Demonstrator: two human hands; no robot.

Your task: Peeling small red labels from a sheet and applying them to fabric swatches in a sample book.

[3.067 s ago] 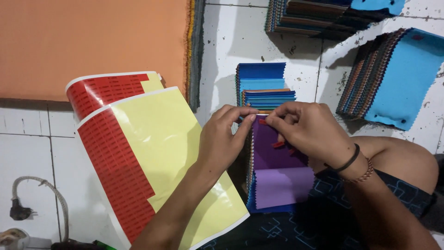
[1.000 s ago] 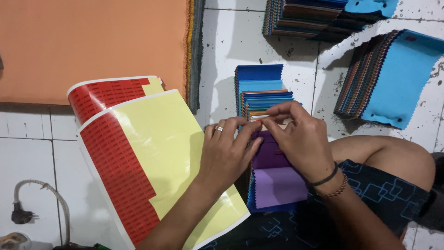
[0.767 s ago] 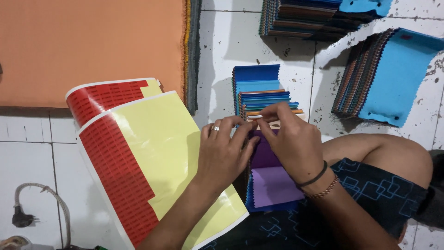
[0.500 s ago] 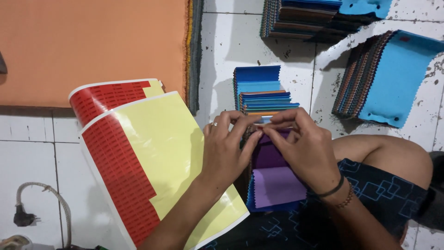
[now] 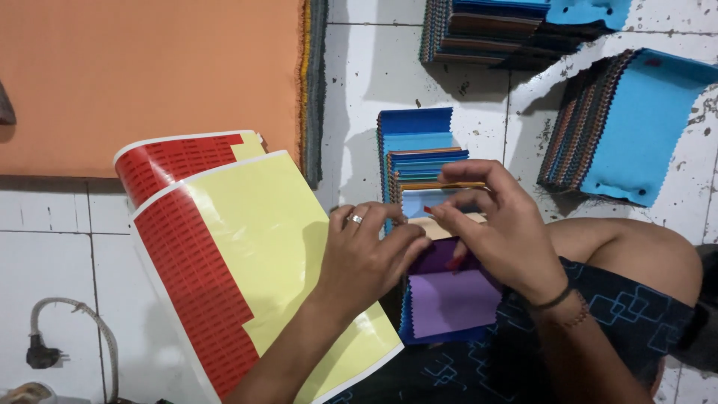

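A booklet of fabric swatches [image 5: 449,299] lies open in front of me, purple leaves near me and blue ones [image 5: 415,138] fanned out beyond. My left hand [image 5: 366,254], a ring on one finger, presses down on the swatches at their left edge. My right hand [image 5: 497,228] pinches a small red sticker at its fingertips over a light blue swatch [image 5: 419,200], while its fingers lift the upper leaves. Left of my hands lie yellow backing sheets with rows of red stickers [image 5: 187,262].
An orange cloth [image 5: 149,75] covers the floor at upper left. More swatch stacks lie at top [image 5: 486,30] and upper right, one with a light blue cover [image 5: 636,127]. A cable with a plug [image 5: 45,348] sits at lower left. My knee [image 5: 636,254] is at right.
My right hand has moved from the purple leaves up to the light blue swatch, and several leaves have been turned. The left hand stayed pressed on the booklet.
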